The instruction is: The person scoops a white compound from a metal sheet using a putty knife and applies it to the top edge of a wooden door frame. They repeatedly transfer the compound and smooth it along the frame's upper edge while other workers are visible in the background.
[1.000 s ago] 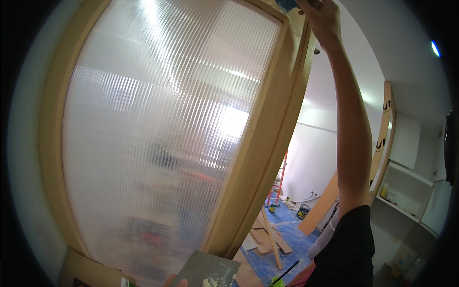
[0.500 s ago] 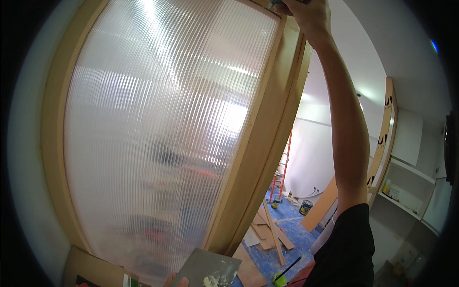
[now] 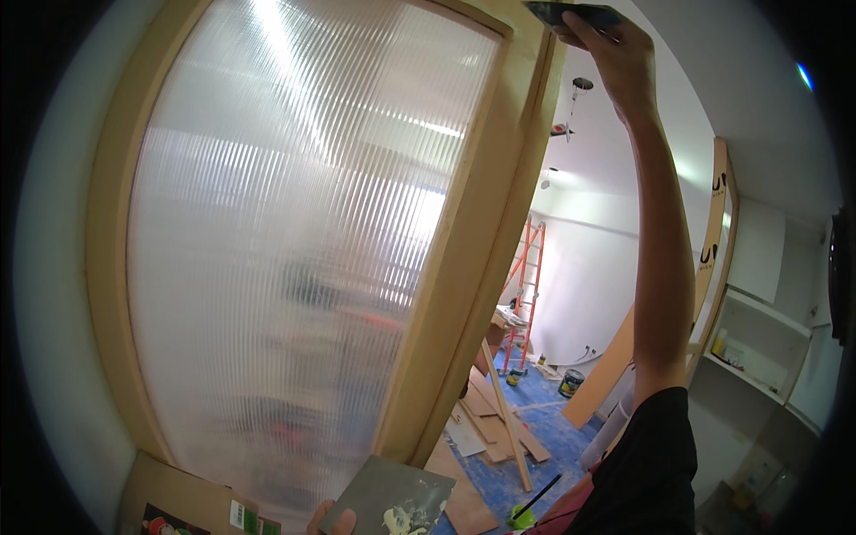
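My right hand (image 3: 621, 55), raised high on a stretched arm, grips a dark flat putty scraper (image 3: 575, 12). Its blade points left, close to the top of a pale wooden frame (image 3: 477, 196); whether it touches the wood I cannot tell. Low in the view, my left hand (image 3: 333, 520) is closed on the edge of a flat grey putty board (image 3: 379, 490), with only some fingers showing. Cream putty (image 3: 412, 519) is smeared over the board's lower right part. The wooden frame surrounds a fluted translucent panel (image 3: 285, 241), with blurred shapes behind it.
A cardboard box (image 3: 174, 489) stands at the lower left. Through the opening on the right, wooden planks (image 3: 504, 437) lie on a blue floor covering (image 3: 544, 415). Behind are an orange ladder (image 3: 535, 267) and a paint can (image 3: 572, 383). White cabinets (image 3: 758, 267) hang at the far right.
My right hand has moved right and slightly down, bringing the scraper more into view. The left hand and board stay nearly in place. The view has shifted slightly, showing more of the ladder.
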A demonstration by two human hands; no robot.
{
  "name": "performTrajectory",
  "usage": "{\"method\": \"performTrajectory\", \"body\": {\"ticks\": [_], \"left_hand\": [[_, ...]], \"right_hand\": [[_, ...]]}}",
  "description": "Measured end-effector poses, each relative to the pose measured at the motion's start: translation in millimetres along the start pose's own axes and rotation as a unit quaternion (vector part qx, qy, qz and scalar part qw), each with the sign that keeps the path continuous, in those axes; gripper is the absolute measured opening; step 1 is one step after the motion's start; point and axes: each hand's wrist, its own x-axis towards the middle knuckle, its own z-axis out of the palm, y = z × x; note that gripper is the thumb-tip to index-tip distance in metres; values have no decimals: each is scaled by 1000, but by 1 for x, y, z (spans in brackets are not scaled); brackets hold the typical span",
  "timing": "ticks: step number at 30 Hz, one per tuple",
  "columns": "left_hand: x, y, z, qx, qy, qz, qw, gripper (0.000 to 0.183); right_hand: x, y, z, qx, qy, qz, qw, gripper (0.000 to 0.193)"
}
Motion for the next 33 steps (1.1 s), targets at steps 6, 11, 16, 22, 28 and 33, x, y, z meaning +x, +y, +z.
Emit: {"method": "performTrajectory", "body": {"ticks": [6,11,16,22,28,33], "left_hand": [[2,-3,11,9,-21,-18,1000,26],[3,-1,15,27,-79,-7,996,19],[2,1,13,22,-36,1,999,16],[-6,0,9,7,18,11,1000,20],[-6,9,6,-1,-2,2,1000,22],[3,14,18,-13,12,-31,999,25]], "right_hand": [[21,38,6,15,0,39,999,26],[41,49,19,-28,-27,60,997,42],[40,44,30,-22,-43,86,995,48],[35,36,25,6,-60,84,995,44],[-6,7,-3,171,20,22,985,37],[-42,4,-14,94,31,-26,995,27]]}}
